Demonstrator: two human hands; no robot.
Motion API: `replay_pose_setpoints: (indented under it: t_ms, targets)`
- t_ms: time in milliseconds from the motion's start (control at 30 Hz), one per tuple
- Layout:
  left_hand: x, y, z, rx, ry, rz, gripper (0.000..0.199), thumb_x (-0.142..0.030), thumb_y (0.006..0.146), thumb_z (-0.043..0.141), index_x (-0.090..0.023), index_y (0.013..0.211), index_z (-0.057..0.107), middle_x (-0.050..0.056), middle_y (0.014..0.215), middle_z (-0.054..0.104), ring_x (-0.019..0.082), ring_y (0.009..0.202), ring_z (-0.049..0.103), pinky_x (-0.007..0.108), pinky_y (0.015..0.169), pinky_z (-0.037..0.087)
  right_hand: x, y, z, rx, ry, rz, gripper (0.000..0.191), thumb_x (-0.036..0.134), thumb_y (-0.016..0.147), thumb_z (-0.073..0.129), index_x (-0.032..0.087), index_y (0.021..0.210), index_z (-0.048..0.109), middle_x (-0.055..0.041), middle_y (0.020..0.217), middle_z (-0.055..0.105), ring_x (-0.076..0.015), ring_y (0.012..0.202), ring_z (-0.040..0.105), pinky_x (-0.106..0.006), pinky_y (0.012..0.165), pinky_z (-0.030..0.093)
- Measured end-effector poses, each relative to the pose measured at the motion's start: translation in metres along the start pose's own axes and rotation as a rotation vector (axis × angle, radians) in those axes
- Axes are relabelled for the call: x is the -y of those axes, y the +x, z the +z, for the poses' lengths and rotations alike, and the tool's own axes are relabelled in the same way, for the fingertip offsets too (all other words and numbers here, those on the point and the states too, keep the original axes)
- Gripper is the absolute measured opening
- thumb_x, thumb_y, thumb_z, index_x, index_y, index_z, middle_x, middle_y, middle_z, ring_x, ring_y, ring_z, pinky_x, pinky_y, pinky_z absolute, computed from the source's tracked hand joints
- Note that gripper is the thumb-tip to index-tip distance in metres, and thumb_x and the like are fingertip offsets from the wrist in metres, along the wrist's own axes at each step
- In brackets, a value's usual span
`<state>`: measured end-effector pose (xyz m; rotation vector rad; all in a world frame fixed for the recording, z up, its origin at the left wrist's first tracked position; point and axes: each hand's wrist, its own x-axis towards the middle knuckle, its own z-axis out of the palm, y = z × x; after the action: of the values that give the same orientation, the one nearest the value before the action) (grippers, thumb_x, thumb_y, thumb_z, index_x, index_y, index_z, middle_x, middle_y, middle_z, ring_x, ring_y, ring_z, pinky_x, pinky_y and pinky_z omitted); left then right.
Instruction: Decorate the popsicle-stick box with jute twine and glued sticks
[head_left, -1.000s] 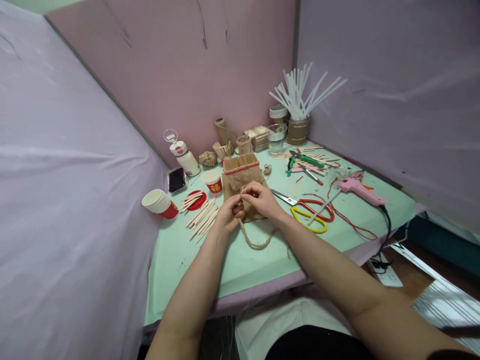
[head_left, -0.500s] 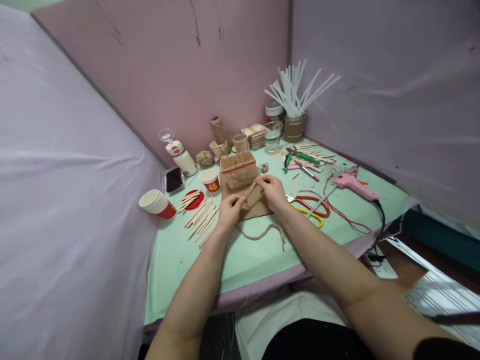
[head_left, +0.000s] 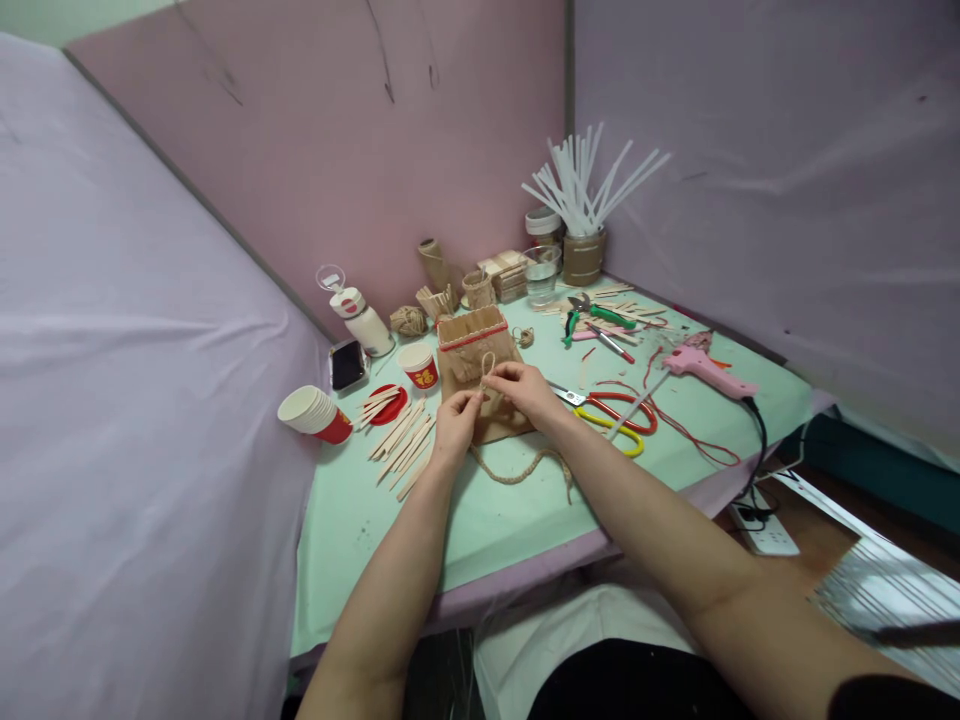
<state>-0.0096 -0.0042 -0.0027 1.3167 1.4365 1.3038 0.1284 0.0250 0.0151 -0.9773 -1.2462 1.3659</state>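
Note:
A braided jute cord [head_left: 517, 477] runs from my hands down onto the green tabletop, where its tail curves to the right. My left hand [head_left: 457, 420] pinches the cord between thumb and fingertips. Close against it, my right hand [head_left: 523, 390] also pinches the cord, and a small loop rises above the fingertips. Just behind stands a brown box [head_left: 474, 345] with a red-and-white trimmed rim, on a piece of cardboard [head_left: 491, 425] that my hands partly cover.
Scissors [head_left: 607, 410], a pink glue gun [head_left: 709, 372] and green-handled pliers [head_left: 592, 315] lie to the right. Wooden sticks [head_left: 401, 445], a paper cup [head_left: 418, 367] and stacked cups [head_left: 315, 413] are at left. Behind are a twine ball [head_left: 409, 320] and white sticks in a pot [head_left: 583, 258].
My right hand has come down and left, close to my left hand. The stretch of cord that was pulled straight between them now forms a small upright loop.

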Motion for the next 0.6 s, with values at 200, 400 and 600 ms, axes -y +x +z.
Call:
replay_pose_setpoints:
  t_ms: [200, 400, 600]
  targets:
    - [-0.006, -0.003, 0.001, 0.085, 0.104, 0.077, 0.027, -0.041, 0.075, 0.058, -0.015, 0.073, 0.064, -0.002, 0.058, 0.051, 0.010, 0.055, 0.042, 0.022, 0.053, 0.032, -0.009, 0.004, -0.001, -0.183, -0.144, -0.173, 0.020, 0.036, 0.068, 0.060, 0.018, 0.060, 0.057, 0.0033, 0.056, 0.051, -0.0111, 0.056, 0.043, -0.025, 0.059, 0.036]
    - [-0.012, -0.009, 0.003, 0.230, 0.168, 0.118, 0.027, -0.041, 0.078, 0.056, -0.015, 0.071, 0.062, -0.004, 0.054, 0.045, 0.008, 0.052, 0.037, 0.021, 0.050, 0.027, -0.019, 0.009, -0.002, -0.388, -0.037, -0.162, 0.016, 0.032, 0.066, 0.057, 0.019, 0.058, 0.051, 0.0037, 0.054, 0.048, -0.0116, 0.055, 0.042, -0.025, 0.057, 0.036]
    - [-0.014, -0.009, 0.004, 0.267, 0.126, 0.133, 0.027, -0.041, 0.077, 0.058, -0.015, 0.070, 0.062, -0.003, 0.055, 0.047, 0.009, 0.053, 0.039, 0.022, 0.052, 0.029, -0.022, 0.011, -0.001, -0.436, 0.046, -0.141, 0.016, 0.032, 0.066, 0.059, 0.019, 0.059, 0.051, 0.0045, 0.054, 0.047, -0.0103, 0.052, 0.041, -0.025, 0.054, 0.035]
